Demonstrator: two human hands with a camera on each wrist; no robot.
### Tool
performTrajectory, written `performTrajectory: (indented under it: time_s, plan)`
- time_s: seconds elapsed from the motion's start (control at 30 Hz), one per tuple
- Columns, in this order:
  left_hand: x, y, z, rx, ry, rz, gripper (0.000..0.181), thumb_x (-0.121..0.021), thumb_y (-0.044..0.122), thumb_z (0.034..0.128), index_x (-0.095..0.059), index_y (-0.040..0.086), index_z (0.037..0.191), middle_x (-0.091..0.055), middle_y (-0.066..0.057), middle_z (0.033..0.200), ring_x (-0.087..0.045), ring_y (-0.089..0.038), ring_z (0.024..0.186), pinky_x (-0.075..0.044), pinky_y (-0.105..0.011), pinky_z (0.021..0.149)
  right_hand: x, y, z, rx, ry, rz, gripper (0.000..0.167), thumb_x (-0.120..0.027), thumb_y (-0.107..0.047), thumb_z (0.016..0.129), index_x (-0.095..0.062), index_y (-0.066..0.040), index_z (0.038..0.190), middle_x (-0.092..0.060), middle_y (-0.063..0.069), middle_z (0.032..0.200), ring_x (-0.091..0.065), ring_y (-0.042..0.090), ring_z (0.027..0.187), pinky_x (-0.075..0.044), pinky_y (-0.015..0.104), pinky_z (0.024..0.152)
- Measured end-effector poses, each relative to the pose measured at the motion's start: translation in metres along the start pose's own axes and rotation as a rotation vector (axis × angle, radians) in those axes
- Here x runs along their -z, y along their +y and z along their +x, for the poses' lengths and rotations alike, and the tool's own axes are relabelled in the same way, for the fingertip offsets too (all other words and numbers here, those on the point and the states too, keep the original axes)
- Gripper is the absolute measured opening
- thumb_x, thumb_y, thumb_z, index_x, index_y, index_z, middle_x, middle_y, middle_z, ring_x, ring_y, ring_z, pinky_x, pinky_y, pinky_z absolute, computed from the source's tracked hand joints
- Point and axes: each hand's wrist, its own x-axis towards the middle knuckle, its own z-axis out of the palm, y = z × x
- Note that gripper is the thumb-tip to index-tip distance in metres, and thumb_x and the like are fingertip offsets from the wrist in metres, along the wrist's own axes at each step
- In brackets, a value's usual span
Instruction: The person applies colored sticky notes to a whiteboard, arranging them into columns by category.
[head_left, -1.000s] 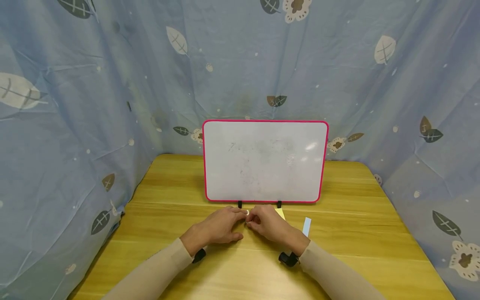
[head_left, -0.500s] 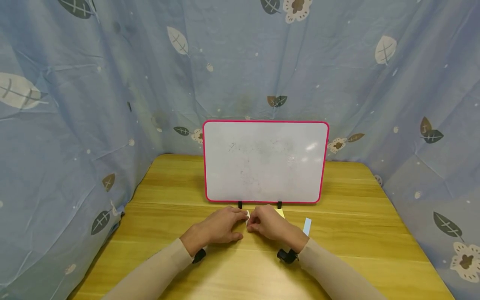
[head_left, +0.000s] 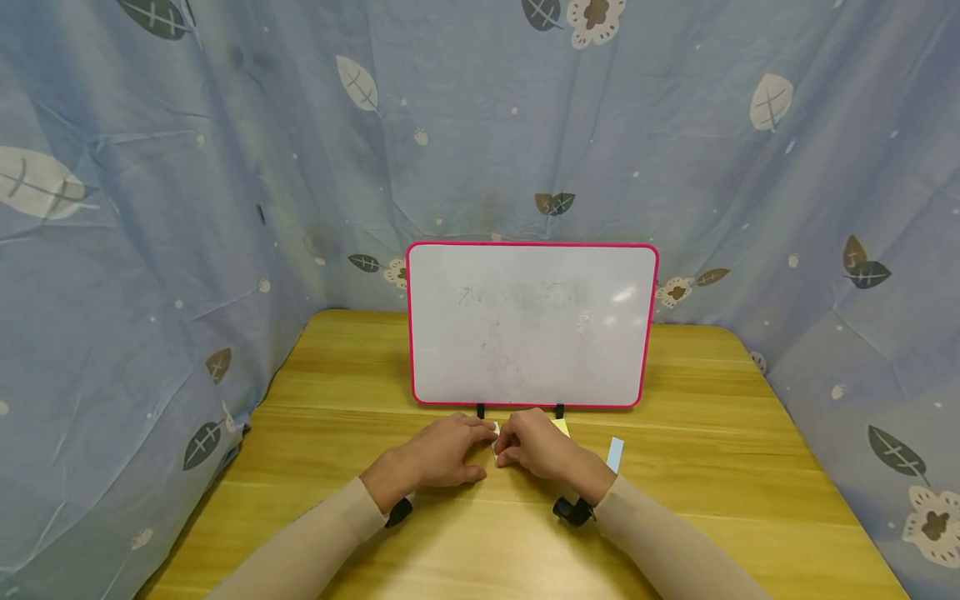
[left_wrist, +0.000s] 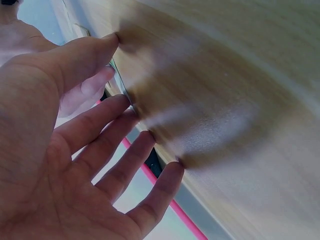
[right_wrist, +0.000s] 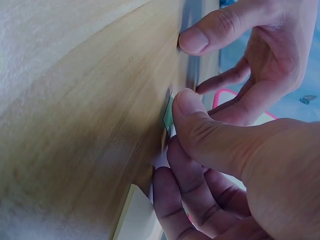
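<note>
Between the hands lies a small slip of paper [head_left: 495,452], mostly covered by fingers; its visible part looks pale in the head view and green in the right wrist view. My left hand [head_left: 442,451] rests its spread fingertips on the table, with fingertips at the slip's left edge. The thumb lies apart, nearer me. My right hand [head_left: 537,446] has curled fingers and pinches the slip's near part between thumb and index finger. In the right wrist view, the green part [right_wrist: 168,116] shows beside the thumb tip.
Behind the hands stands a whiteboard [head_left: 532,325] with a pink frame and black feet. A yellow sticky-note pad [head_left: 561,427] sits partly hidden behind the right hand. A light blue strip [head_left: 615,454] lies right of it on the wooden table [head_left: 720,467]. Patterned curtains [head_left: 480,125] surround the table.
My right hand has slid slightly toward me along the slip, and more of the slip shows between the hands. The left hand has stayed in place.
</note>
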Motion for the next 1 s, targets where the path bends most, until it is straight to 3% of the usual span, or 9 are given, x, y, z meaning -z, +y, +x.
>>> performTrajectory:
  time_s: [0.37, 0.73, 1.0]
  plan:
    - [-0.0011, -0.0007, 0.0007, -0.003, 0.005, 0.005, 0.057, -0.091, 0.031, 0.1036, -0.074, 0.011, 0.154, -0.070, -0.009, 0.166, -0.071, -0.035, 0.147, -0.060, -0.048, 0.123, 0.0019, -0.0026, -0.0003, 0.027, -0.011, -0.051, 0.006, -0.088, -0.006, 0.103, -0.092, -0.007, 0.099, -0.086, 0.002, 0.094, -0.073, 0.006, 0.085, -0.059, 0.021, 0.076]
    - [-0.0027, -0.0019, 0.0029, -0.005, 0.016, 0.004, 0.053, -0.090, 0.029, 0.1039, -0.075, 0.012, 0.152, -0.071, -0.009, 0.164, -0.071, -0.036, 0.145, -0.060, -0.049, 0.123, 0.0011, -0.0071, -0.0009, 0.099, -0.047, -0.205, 0.010, -0.081, -0.005, 0.109, -0.090, -0.005, 0.105, -0.081, 0.006, 0.101, -0.072, 0.014, 0.091, -0.060, 0.021, 0.079]
    - [-0.0033, 0.0000, 0.0048, -0.006, 0.053, -0.006, 0.045, -0.091, 0.027, 0.1034, -0.079, 0.012, 0.144, -0.079, -0.007, 0.148, -0.075, -0.031, 0.134, -0.062, -0.045, 0.118, -0.0016, -0.0027, -0.0012, 0.097, 0.010, -0.191, 0.012, -0.080, -0.003, 0.108, -0.089, -0.004, 0.100, -0.079, 0.006, 0.096, -0.073, 0.015, 0.087, -0.060, 0.020, 0.077]
